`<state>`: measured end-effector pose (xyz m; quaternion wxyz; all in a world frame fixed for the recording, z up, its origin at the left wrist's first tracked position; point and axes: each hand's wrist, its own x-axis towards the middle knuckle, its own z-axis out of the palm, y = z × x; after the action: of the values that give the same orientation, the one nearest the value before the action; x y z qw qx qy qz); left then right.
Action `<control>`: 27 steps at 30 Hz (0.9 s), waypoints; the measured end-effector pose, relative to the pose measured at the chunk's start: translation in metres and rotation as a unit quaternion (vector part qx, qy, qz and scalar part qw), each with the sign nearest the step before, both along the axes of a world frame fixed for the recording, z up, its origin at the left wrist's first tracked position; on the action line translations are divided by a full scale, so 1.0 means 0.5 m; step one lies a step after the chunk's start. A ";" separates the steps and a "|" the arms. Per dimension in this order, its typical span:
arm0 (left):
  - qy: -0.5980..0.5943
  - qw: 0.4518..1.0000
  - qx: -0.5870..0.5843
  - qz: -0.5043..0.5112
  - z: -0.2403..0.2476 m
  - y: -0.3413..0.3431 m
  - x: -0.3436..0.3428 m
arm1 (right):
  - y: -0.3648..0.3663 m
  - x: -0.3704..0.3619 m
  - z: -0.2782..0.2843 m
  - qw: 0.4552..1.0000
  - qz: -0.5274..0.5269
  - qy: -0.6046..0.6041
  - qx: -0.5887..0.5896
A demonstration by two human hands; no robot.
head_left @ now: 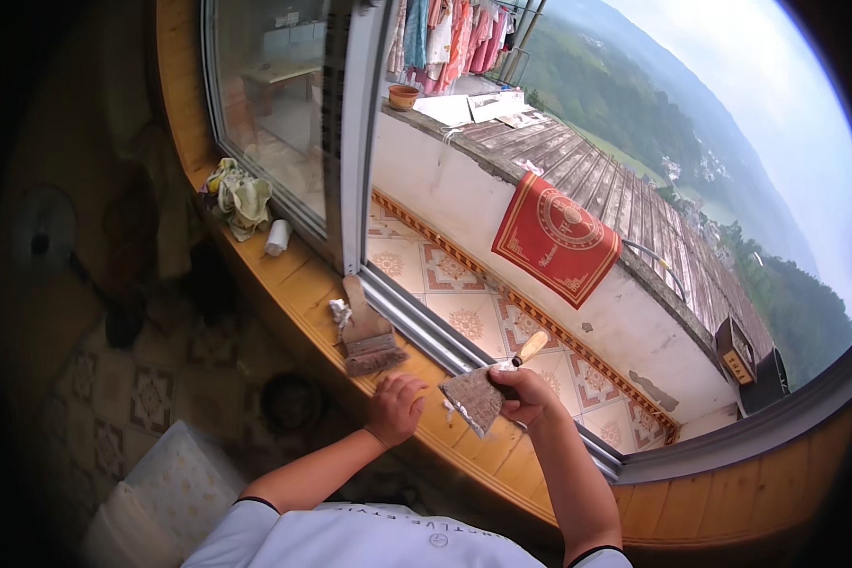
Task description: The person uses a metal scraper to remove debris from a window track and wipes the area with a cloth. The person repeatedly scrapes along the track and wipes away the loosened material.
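Observation:
My right hand [532,396] grips a putty knife [473,398] by its blade. The blade is broad, flat and smeared grey-brown, and the light wooden handle points away toward the open window. Some white residue clings near its neck and lower edge. Beside it, my left hand [396,409] is over the wooden sill with its fingers curled in; anything inside them is hidden. A wide paintbrush [371,343] with dark bristles lies on the sill just beyond my left hand. White crumpled bits [339,310] sit against the brush's handle.
The wooden sill [298,289] curves along the metal window track [421,331]. Farther left on it are a crumpled cloth [239,199] and a white roll [277,238]. Outside, a red mat [559,237] hangs over the balcony wall. A pale bin [175,483] stands at lower left.

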<state>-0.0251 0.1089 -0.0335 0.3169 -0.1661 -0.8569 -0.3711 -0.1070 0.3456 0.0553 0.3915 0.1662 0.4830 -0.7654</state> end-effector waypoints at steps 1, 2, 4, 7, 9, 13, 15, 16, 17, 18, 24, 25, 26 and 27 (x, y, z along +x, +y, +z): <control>0.007 1.000 0.022 -0.017 -0.002 -0.012 0.010 | -0.028 0.007 0.014 1.000 -0.004 0.003 0.022; 0.009 0.998 0.048 -0.035 -0.005 -0.025 0.027 | -0.052 0.017 0.021 1.000 0.000 -0.001 0.016; 0.002 0.995 0.077 -0.058 -0.001 -0.068 0.075 | -0.111 0.031 0.033 1.000 0.017 -0.010 0.006; -0.024 0.996 0.078 -0.034 -0.048 -0.160 0.181 | -0.192 0.063 0.037 0.999 0.043 -0.019 -0.021; -0.085 0.992 0.079 0.042 -0.086 -0.240 0.255 | -0.248 0.091 0.030 0.997 0.051 -0.037 -0.046; -0.181 0.956 0.089 0.215 -0.148 -0.417 0.410 | -0.395 0.152 0.019 0.993 0.070 -0.068 -0.073; -0.207 0.932 0.070 0.289 -0.171 -0.487 0.487 | -0.465 0.178 -0.002 0.990 0.083 -0.087 -0.069; -0.227 0.918 0.068 0.319 -0.184 -0.515 0.520 | -0.497 0.191 -0.011 0.990 0.084 -0.095 -0.066; -0.246 0.906 0.071 0.337 -0.195 -0.539 0.547 | -0.528 0.201 -0.021 0.989 0.090 -0.097 -0.073; -0.263 0.894 0.075 0.355 -0.204 -0.559 0.566 | -0.553 0.207 -0.035 0.989 0.088 -0.103 -0.067; -0.315 0.862 0.078 0.388 -0.249 -0.610 0.655 | -0.688 0.221 -0.152 0.987 0.026 -0.151 -0.040; -0.318 0.860 0.078 0.391 -0.255 -0.611 0.665 | -0.703 0.219 -0.179 0.988 0.006 -0.151 -0.025; -0.322 0.858 0.075 0.394 -0.260 -0.618 0.676 | -0.718 0.216 -0.210 0.991 -0.006 -0.134 -0.024; -0.326 0.852 0.081 0.401 -0.265 -0.620 0.686 | -0.731 0.215 -0.249 0.991 -0.042 -0.124 -0.010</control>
<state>0.3179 -0.2010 -0.1659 0.1527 0.3486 -0.8702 -0.3130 0.0004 -0.0200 -0.0693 0.4174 0.2766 0.4155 -0.7593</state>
